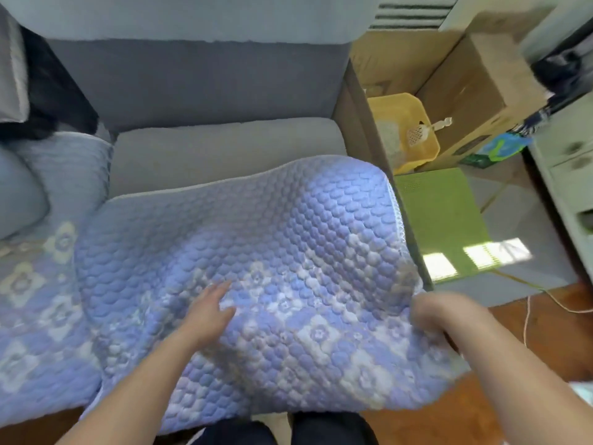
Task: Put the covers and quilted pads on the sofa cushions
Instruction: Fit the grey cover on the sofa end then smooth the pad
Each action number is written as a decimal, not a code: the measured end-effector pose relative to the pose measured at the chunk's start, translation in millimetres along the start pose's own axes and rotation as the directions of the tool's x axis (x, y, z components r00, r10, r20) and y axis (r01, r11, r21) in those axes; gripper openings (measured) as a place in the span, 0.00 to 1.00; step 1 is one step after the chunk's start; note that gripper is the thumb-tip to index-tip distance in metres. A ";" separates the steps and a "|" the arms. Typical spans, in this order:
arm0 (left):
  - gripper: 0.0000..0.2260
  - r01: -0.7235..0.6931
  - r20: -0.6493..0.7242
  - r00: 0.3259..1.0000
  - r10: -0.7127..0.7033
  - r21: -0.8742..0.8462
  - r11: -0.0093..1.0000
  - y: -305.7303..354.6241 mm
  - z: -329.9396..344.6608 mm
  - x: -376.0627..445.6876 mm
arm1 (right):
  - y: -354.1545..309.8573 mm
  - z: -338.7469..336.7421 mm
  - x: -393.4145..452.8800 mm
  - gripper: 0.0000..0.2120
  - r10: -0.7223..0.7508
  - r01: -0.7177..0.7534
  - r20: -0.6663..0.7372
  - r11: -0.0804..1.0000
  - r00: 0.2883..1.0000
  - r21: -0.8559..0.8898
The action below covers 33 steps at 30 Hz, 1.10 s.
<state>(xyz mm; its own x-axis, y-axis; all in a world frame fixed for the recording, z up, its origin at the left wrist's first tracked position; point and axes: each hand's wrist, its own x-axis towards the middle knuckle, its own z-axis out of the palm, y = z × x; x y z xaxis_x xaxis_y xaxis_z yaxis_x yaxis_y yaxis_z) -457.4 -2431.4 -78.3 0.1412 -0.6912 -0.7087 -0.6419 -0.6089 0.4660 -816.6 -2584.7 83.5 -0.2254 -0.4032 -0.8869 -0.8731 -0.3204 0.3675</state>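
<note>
A blue quilted pad point(256, 239) with pale flower squares billows over the front of a grey seat cushion point(218, 146) on the sofa. My left hand point(208, 306) lies flat on the pad's middle with its fingers spread. My right hand point(446, 313) is closed on the pad's right edge and lifts it slightly. The pad's front part hangs over the sofa's edge toward me. A second quilted pad point(35, 290) with the same pattern lies spread on the seat to the left.
The grey sofa back point(199, 81) rises behind the cushion. Right of the sofa stand cardboard boxes point(465, 88), a yellow basket point(404, 130) and a green mat point(442, 216). A white cabinet point(564, 175) is at far right. A thin cord point(529, 303) crosses the wooden floor.
</note>
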 end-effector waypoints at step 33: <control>0.09 0.515 -0.321 0.848 -0.422 0.307 0.800 -106.5 -231.5 169.4 | -227.1 -252.8 159.6 0.15 -0.112 0.090 -0.437 0.993 0.892 -0.072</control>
<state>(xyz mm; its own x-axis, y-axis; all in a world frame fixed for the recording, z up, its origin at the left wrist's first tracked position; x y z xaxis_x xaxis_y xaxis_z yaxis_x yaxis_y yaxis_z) -190.7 -2573.7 -125.4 0.6328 -0.4536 -0.6276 -0.6723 -0.7239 -0.1547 -545.0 -2793.0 -70.8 0.0856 -0.6984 -0.7106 -0.8563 -0.4162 0.3058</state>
